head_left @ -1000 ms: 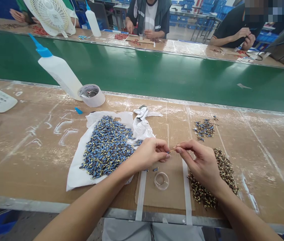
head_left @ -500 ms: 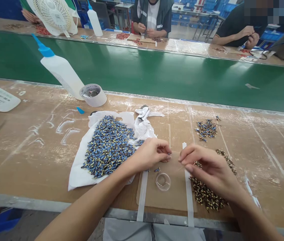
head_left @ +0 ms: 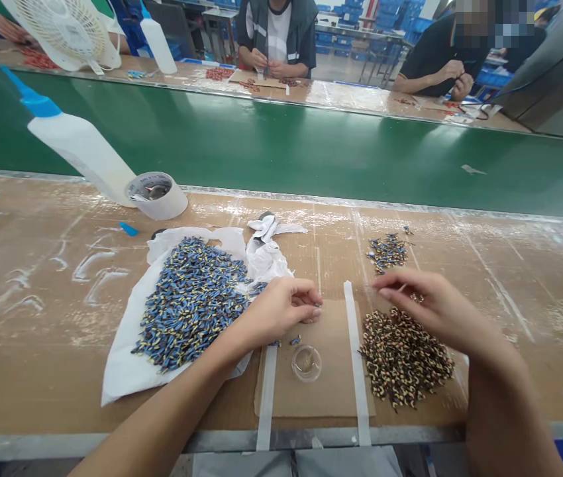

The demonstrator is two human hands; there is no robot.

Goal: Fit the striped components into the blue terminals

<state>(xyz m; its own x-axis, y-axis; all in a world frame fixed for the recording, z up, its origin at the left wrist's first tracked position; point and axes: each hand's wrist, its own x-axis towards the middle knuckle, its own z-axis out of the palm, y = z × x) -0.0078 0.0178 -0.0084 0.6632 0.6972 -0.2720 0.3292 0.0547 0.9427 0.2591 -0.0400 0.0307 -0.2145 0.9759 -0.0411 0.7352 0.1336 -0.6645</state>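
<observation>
My left hand (head_left: 276, 308) rests on the cardboard pad (head_left: 328, 391) with its fingers pinched on a small blue part. Beside it lies a big heap of blue and yellow parts (head_left: 189, 301) on a white plastic sheet (head_left: 122, 368). My right hand (head_left: 428, 305) hovers over the pile of dark brown and yellow parts (head_left: 403, 361), fingers curled around a thin stick. A small group of assembled pieces (head_left: 385, 252) lies just beyond it. A little clear dish (head_left: 306, 363) sits on the pad between my hands.
A white glue bottle with a blue cap (head_left: 73, 142) and a roll of tape (head_left: 157, 195) stand at the back left. A green conveyor belt (head_left: 311, 146) runs across behind the bench. Other people work at the far side; a white fan (head_left: 60, 30) stands there.
My right hand has drawn away from the left hand and moved right and farther out, over the brown pile. The left hand stays pinched near the pad. The view has shifted.
</observation>
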